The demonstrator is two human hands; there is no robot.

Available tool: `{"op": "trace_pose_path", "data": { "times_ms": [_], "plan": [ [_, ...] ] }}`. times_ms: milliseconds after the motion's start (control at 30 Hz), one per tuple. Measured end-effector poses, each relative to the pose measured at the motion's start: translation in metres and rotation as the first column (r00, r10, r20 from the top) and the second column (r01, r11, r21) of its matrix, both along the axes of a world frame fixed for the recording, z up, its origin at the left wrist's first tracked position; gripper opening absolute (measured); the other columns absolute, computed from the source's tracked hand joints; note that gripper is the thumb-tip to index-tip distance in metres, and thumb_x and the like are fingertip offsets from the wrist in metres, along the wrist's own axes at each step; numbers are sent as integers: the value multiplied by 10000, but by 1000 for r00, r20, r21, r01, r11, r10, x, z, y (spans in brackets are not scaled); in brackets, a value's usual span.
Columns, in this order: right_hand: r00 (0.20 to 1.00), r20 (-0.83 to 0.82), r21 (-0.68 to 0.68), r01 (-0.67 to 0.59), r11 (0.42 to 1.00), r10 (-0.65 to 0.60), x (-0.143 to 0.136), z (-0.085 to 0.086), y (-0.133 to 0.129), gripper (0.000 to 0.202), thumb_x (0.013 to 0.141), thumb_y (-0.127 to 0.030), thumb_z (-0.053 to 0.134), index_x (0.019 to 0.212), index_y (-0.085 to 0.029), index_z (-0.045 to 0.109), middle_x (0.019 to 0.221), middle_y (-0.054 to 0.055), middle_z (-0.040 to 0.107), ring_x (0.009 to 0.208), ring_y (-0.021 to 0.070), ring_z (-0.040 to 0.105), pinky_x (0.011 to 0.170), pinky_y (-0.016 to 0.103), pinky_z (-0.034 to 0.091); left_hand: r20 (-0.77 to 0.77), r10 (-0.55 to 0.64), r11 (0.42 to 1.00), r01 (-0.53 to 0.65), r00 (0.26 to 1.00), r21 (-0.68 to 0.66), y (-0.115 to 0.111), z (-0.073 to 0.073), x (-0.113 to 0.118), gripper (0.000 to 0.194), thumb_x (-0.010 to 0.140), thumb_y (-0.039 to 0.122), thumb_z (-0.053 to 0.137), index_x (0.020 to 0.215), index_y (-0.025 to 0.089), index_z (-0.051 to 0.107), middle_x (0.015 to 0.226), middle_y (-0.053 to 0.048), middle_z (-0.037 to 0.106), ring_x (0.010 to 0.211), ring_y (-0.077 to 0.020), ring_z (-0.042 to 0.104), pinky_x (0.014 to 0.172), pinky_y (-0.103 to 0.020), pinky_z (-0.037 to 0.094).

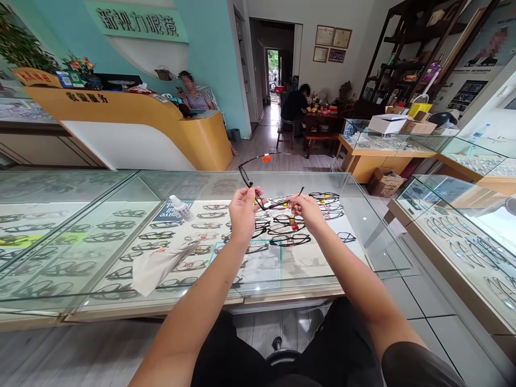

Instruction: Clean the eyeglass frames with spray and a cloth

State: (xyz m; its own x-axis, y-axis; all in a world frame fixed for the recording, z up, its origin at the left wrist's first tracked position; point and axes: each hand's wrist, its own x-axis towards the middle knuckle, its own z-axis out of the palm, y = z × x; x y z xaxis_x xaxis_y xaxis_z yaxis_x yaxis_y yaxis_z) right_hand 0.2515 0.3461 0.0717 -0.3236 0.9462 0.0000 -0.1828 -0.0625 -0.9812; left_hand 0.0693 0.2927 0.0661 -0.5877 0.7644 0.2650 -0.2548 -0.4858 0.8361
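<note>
Teal wall [213, 59] is backing a shop where a person [197, 99] is sitting behind a curved yellow-and-white counter [133, 131] at far left; nearer, a long clear-glass display case [322, 180] is housing rows of spectacles [289, 239]; above it, the left hand [243, 211] is pinching one side of thin, dark-framed eyeglasses [276, 205] with an orange tag [266, 158]; the right hand [307, 210] is pinching the other side; a pale cloth [163, 267] and a small white plastic bottle [181, 208] are resting on the glass, left.
</note>
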Motion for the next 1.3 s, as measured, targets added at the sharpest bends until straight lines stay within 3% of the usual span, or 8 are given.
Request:
{"op": "trace_pose_path", "data": {
  "times_ms": [200,333,467,600,967,1133,1200,1300],
  "plan": [
    [998,61,18,-14,1000,12,-5,-1,-8,348,725,-533,735,834,-203,714,727,10,661,614,139,538,603,287,363,29,-3,999,4,1000,-44,0,-3,-2,529,752,640,923,946,202,698,1093,-92,755,1046,-221,736,816,-387,698],
    [961,170,174,187,967,-217,1,3,-15,397,790,-572,786,784,-243,564,677,-48,528,639,141,444,645,302,328,-120,-37,998,32,992,-48,0,-7,-4,506,805,650,881,999,209,728,1166,-122,782,1145,-261,739,909,-424,672],
    [838,282,658,185,730,-467,4,4,-25,257,933,-478,706,930,-249,591,814,-13,602,752,189,549,751,345,433,-376,8,998,-28,926,-49,-1,-10,0,440,849,624,849,978,211,772,1230,-128,766,1179,-264,717,1043,-434,597],
    [883,316,849,-99,519,-347,-4,-6,-30,359,1013,-424,660,1306,-217,653,1311,151,736,1229,307,666,1096,483,516,-464,-44,999,39,885,-21,-4,-11,7,380,818,585,884,902,226,789,1200,-113,737,1210,-284,699,1054,-447,586],
    [929,318,759,-132,637,-187,-2,-12,-33,429,1046,-376,625,1457,-255,648,1433,150,749,1299,321,705,1144,527,543,-370,-303,953,275,878,-129,-36,10,17,350,862,490,866,1114,251,821,1377,-124,687,1259,-286,706,1145,-459,570],
    [918,285,799,-70,597,-274,2,-8,-32,267,1040,-315,582,1243,-214,723,1371,172,779,1269,329,700,1127,529,527,-642,181,971,-240,745,-4,-63,17,-10,483,961,369,769,1420,284,645,1555,-144,547,1536,-324,491,1339,-524,352],
    [925,268,799,-56,599,-270,4,-5,-32,244,1050,-307,561,1214,-224,723,1351,151,788,1245,314,697,1102,508,530,-681,424,863,-494,597,103,-66,19,-39,574,938,276,766,1475,229,570,1622,-189,438,1632,-332,347,1395,-519,223],
    [924,255,786,-27,617,-285,5,-2,-31,243,1053,-324,550,1193,-230,725,1293,141,796,1163,305,705,1040,490,539,-708,518,696,-718,479,23,-57,14,-94,826,870,168,774,1604,169,394,1766,-259,138,1708,-368,160,1393,-530,188]
  ]
}}
